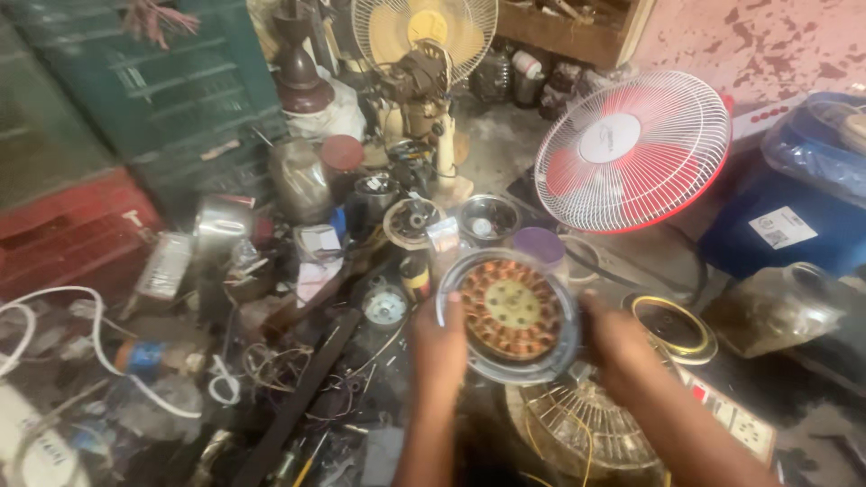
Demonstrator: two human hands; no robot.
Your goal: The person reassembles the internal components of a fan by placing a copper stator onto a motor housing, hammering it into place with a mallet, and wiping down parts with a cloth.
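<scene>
motor stator: a round fan motor part (511,314) with a ring of copper-coloured windings around a pale yellow centre, set in a grey metal rim, held up near the middle of the view, tilted toward the camera.
left hand: the left hand (439,347) grips the left edge of the rim, fingers curled around it with the thumb tip on the front edge.
right hand: the right hand (616,347) closes on the right edge of the same rim; its fingers are blurred, so the exact grip is hard to make out.
below the hands: a round wire fan guard (577,428) lies flat just under the stator, with thin yellow wires across it.
right side: a fan with a red and white guard (631,151) stands tilted, well apart from the hands; a blue container (794,207) sits behind it, and a gold-rimmed ring (672,326) lies near the right hand.
far side: a second fan with a white guard (424,32) stands upright behind a clutter of motor parts.
left side: a white cable (95,338) loops over a dark floor strewn with loose wire and small parts; a red crate (63,230) and a green crate (153,90) are stacked at the far left.
lower right: a white switch panel (735,419) lies beside the wire guard.
</scene>
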